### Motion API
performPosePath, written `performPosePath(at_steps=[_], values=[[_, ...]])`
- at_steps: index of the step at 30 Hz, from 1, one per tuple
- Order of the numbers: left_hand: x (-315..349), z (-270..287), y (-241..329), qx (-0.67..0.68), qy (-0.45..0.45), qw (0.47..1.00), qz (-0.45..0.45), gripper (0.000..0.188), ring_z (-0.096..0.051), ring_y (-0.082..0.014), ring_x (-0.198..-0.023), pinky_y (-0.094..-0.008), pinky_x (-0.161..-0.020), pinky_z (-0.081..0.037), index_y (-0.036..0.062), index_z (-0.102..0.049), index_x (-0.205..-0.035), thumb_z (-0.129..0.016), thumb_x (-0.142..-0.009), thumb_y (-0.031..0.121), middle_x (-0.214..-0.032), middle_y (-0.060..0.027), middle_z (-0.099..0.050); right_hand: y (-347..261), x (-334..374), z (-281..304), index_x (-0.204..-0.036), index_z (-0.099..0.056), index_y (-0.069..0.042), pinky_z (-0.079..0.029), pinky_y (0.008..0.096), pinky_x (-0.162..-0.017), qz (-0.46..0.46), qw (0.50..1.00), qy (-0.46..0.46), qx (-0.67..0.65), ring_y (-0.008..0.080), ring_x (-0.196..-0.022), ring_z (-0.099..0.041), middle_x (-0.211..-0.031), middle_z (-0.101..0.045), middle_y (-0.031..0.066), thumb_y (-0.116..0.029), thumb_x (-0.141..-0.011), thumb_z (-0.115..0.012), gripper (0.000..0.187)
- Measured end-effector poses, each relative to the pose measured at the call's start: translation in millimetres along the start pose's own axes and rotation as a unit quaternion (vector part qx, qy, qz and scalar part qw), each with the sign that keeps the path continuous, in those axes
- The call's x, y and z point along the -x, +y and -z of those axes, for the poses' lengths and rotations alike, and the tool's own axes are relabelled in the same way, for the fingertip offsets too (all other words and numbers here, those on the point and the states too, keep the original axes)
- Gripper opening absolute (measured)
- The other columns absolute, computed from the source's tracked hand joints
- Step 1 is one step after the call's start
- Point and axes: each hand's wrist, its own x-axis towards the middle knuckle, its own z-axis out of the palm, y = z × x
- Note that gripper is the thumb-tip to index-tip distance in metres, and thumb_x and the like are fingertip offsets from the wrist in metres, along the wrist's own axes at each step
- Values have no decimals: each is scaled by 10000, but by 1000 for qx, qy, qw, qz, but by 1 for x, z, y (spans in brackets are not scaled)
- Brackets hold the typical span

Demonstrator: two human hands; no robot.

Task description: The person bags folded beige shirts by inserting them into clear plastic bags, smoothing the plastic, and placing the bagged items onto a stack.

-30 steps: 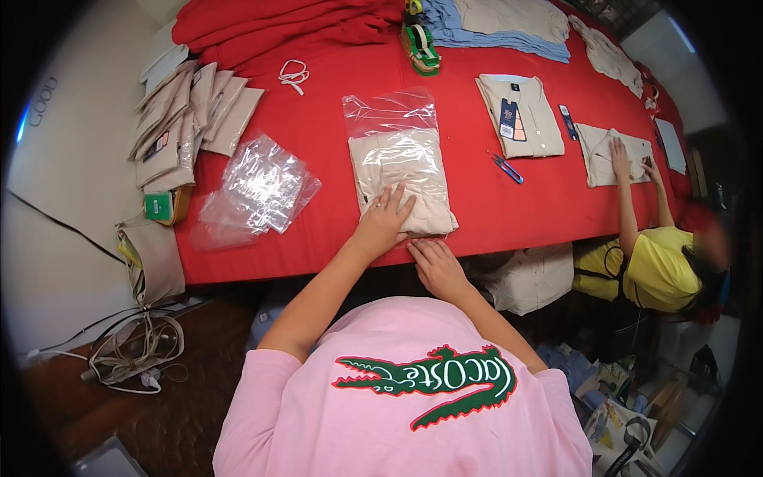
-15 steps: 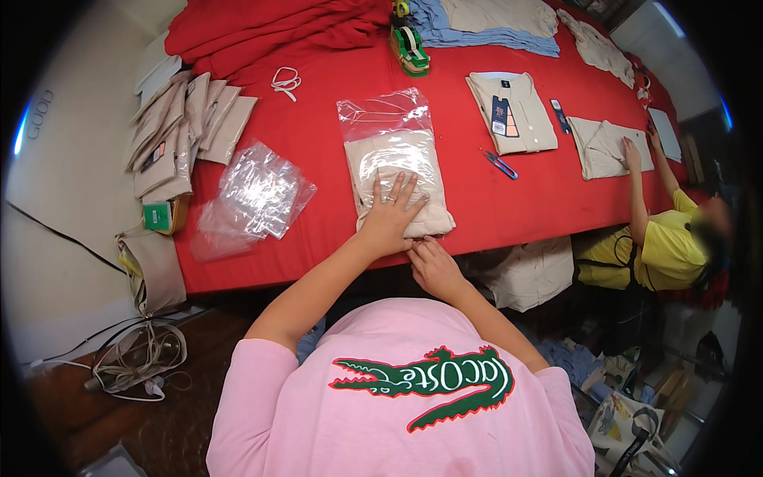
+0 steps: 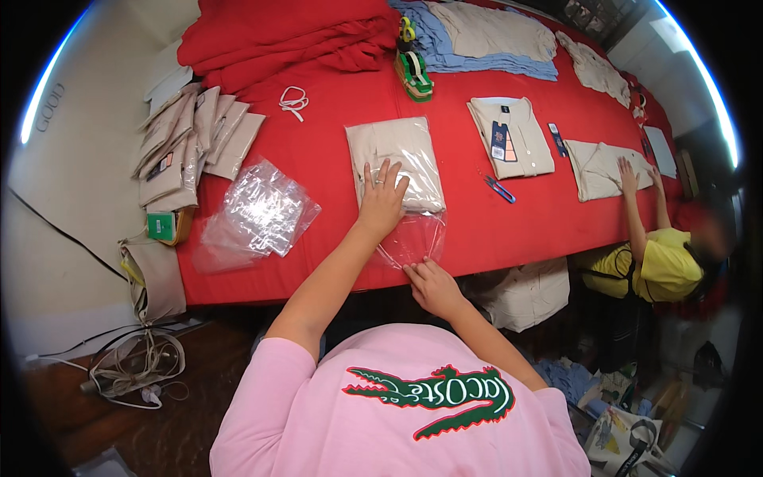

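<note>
A folded beige garment (image 3: 389, 143) lies inside a clear plastic bag (image 3: 409, 238) right in front of me, filling its far end. The slack part of the bag reaches toward the table's near edge. My left hand (image 3: 383, 199) rests on the bagged garment, palm down with fingers spread. At the bag's near end my right hand (image 3: 433, 286) pinches the loose plastic between thumb and fingers. To the left lies a heap of flat clear bags (image 3: 266, 211).
Packed beige garments (image 3: 179, 147) pile up at the far left. A green tape dispenser (image 3: 415, 75) stands at the back. Right of the bag are small blue snips (image 3: 499, 188) and a folded shirt with tags (image 3: 513, 137). A co-worker in yellow (image 3: 668, 262) handles another garment (image 3: 600, 168).
The garment has gone up to the bag's far end, and the slack plastic now shows on the near side. My right hand has come slightly nearer to me.
</note>
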Motion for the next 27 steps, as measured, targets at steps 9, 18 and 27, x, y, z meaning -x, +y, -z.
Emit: performPosePath(at_steps=[9,18,27], values=[[87,17,-25,164,113,977,74,326,-533,-362,-1437,-588,-1242,-349,70,-677,-1144,-809,-847,101,-1454,-130,-601,0,-6,17,-1419,-653,-23,-535,482,-974,-151,981,11,-121,384,-1109,-663,-1232,-682,180,-51,-926,-683,495],[91,51,12,180,148,972,20,174,-619,-315,-1272,-563,-1178,-421,64,-689,-981,-813,-882,136,-1252,-97,-667,42,-153,-34,-1633,-426,12,-301,559,-1305,-44,990,96,-93,434,-1583,-376,-1709,-385,251,-225,-989,-610,711],[112,57,-17,249,92,956,124,190,-604,-359,-1315,-530,-1171,-423,48,-718,-1072,-752,-981,211,-1335,-134,-654,52,-155,-65,-1591,-576,-260,-69,718,-1310,99,988,117,22,444,-1665,-208,-1786,-300,185,-473,-1006,-644,627]])
